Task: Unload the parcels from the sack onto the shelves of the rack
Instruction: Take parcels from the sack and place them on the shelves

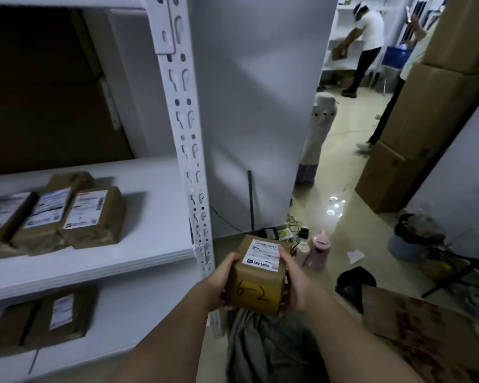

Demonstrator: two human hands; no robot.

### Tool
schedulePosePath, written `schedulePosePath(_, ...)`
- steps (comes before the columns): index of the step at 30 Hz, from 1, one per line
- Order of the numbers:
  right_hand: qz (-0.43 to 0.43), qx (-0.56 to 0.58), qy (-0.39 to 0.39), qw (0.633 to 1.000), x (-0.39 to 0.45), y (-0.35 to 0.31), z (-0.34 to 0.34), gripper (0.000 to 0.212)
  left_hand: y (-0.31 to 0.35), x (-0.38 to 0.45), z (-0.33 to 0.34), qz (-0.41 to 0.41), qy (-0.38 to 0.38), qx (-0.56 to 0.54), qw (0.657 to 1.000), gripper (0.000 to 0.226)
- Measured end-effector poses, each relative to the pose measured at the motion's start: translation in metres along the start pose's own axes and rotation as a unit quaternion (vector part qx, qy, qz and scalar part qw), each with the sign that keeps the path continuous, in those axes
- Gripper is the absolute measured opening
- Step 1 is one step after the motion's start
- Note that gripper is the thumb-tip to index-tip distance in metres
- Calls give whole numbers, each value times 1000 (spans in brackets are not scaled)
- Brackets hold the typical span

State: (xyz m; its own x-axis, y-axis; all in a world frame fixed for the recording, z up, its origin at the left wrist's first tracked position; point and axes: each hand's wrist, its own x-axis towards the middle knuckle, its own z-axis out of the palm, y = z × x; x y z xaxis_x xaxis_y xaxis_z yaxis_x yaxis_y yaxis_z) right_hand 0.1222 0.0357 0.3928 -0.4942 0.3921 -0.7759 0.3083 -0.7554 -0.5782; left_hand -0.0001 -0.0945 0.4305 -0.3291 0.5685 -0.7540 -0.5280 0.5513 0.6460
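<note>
Dim foreground, brighter doorway; lamp glare on floor [335,208]; wide-angle bending at edges; slight motion blur.

My 2 forearms come in bare from 6 o'clock, with no sleeve reaching them; my left hand [221,283] and right hand [296,283] wear no gloves, rings or watch.

Both hands [256,280] gripping brown parcel [256,275] marked 6-2, white rack [190,161] left, labelled parcels [67,214] shelved
</note>
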Motion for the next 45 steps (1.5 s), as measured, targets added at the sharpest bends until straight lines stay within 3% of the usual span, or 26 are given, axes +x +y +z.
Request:
schedulePosePath(6,-8,-40,19,999,-7,18,45,63,-13,-22,-52,14,8,-15,1000,45)
schedulePosePath(13,-19,-75,12,997,-23,41,120,58,-21,-49,-146,19,-55,16,998,35)
schedulePosePath(18,-29,-56,12,998,-34,69,182,52,-26,-71,-214,23,-106,52,993,43)
schedulePosePath(20,-38,-45,4,998,-38,77,207,50,-27,-79,-237,33,-111,50,992,52)
schedulePosePath(24,-61,-32,-11,998,-42,82,248,51,-26,-86,-272,55,-101,15,993,47)
schedulePosePath(34,-66,-122,-11,990,-24,65,272,66,-5,-66,-290,121,-26,-41,991,51)
schedulePosePath(38,-43,-144,-45,988,-9,54,265,60,3,-47,-280,124,8,-74,989,55)
schedulePosePath(45,-117,-75,-9,990,17,42,276,43,16,-31,-262,130,38,-98,986,38)
